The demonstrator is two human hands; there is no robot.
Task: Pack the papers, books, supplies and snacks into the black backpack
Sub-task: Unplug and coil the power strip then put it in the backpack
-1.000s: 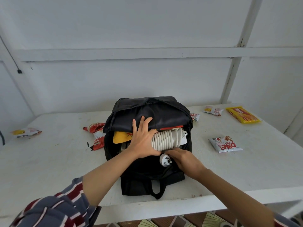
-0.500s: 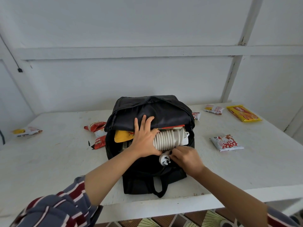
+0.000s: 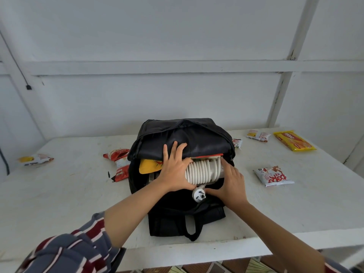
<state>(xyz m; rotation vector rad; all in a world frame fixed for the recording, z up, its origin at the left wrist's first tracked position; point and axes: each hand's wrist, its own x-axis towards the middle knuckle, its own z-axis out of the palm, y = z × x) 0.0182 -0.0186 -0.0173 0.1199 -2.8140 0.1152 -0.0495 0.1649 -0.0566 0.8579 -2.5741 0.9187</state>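
The black backpack lies on the white tabletop with its mouth open toward the person. A fat white cord roll sits in the mouth, half in and half out. Its plug hangs out at the front, over the bag's lower lip. Next to the roll a yellow thing peeks out. A thin red edge shows just under the flap.

The left hand lies on the left end of the roll. Its grip is wide. The fingers are spread and straight and reach up onto the black flap. The thumb lies along the roll's lower side. This hand presses and does not pinch.

The right hand is what has changed. A moment ago it was curled up down by the plug. Now it has moved up to the right end of the roll. Its grip is wide too, with the fingers laid flat on the roll's end and the thumb stretched toward the plug. The roll itself has hardly moved.

I think both hands are now set to push the roll deeper into the bag. The plug will need tucking in too, or it may catch when the bag is closed.

A lot is left to pack. A red snack pack lies just beside the bag's left side. A white and red pack lies to the right. A long yellow pack and a small pack lie near the back right corner. One more pack lies far to the left.
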